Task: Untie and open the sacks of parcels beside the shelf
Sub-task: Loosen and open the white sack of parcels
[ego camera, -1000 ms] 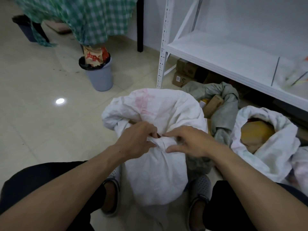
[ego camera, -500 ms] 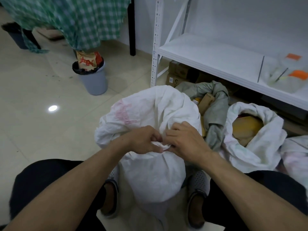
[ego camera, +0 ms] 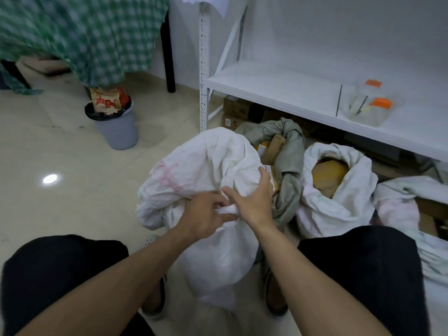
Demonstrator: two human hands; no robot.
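White sack (ego camera: 218, 258) upright, neck up | left hand (ego camera: 206, 212) pinches knot (ego camera: 228, 209)

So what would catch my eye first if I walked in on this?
In the middle, the left hand grips the knot of a tied white sack standing on the floor, and the right hand lies spread on its cloth. Farther right, a second white sack gapes open on a yellow parcel, beside the white shelf.

The head-worn camera looks forward and down, close over the white sack (ego camera: 213, 170) beside the shelf (ego camera: 278, 88).
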